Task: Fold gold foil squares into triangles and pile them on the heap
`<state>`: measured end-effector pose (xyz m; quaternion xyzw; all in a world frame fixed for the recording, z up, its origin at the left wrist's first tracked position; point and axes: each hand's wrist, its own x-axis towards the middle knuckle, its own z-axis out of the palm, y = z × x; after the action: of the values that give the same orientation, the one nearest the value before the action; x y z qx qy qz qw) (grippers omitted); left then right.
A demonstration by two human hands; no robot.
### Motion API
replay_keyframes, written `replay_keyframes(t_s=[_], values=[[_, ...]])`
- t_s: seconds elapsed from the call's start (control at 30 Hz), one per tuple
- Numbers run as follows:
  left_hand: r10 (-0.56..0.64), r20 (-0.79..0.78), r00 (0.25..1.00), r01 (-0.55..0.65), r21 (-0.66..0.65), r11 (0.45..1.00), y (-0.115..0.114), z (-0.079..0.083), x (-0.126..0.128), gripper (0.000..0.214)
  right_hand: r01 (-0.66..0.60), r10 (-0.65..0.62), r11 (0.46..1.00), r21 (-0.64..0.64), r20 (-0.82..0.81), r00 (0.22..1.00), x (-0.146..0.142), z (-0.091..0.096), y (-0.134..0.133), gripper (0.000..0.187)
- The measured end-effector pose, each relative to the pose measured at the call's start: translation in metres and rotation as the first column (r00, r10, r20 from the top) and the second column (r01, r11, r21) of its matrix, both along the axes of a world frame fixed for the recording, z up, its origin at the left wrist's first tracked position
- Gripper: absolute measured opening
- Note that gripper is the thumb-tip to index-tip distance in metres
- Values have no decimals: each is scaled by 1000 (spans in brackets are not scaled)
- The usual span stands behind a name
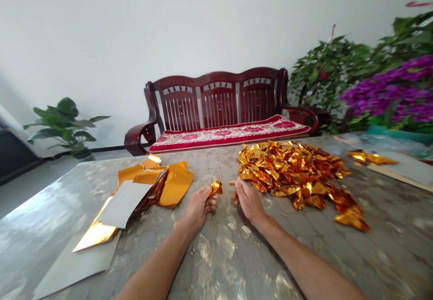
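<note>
Left hand (199, 204) pinches gold foil (217, 187), bare tabletop (223, 214) separating it from the half-open, empty right hand (249, 200).

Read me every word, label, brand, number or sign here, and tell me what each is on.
None that I can read: no lettering shows on the orange foil sheets, the folded foil pile, the foil piece in the left hand or the wall.

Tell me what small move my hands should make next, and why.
Probably bring the right hand across to the foil piece: the left hand grips it alone, while the right hand is apart from it, with no foil visibly held.
</note>
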<state>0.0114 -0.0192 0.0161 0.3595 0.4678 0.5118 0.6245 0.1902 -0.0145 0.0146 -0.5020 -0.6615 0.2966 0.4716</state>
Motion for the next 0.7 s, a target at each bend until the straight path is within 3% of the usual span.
replay_keyframes(t_s=[0.23, 0.37, 0.47, 0.6, 0.7], values=[[27, 182, 983, -4, -128, 992, -4, 7, 2, 14, -19, -8, 986, 167, 160, 987, -12, 3, -11, 27], [-8, 187, 982, 35, -141, 989, -7, 10, 6, 14, -12, -12, 990, 144, 168, 986, -17, 0, -10, 21], [-59, 156, 986, 83, -149, 985, -10, 12, 9, 18, -21, 14, 995, 95, 73, 997, -18, -3, -5, 17], [-102, 68, 992, 112, -165, 980, -11, 12, 9, 40, -68, 50, 995, -76, -215, 975, -15, -5, 1, 23], [-54, -29, 998, 53, -30, 998, -11, 7, 6, 55, -151, 32, 954, -260, -412, 911, -14, -5, 3, 29]])
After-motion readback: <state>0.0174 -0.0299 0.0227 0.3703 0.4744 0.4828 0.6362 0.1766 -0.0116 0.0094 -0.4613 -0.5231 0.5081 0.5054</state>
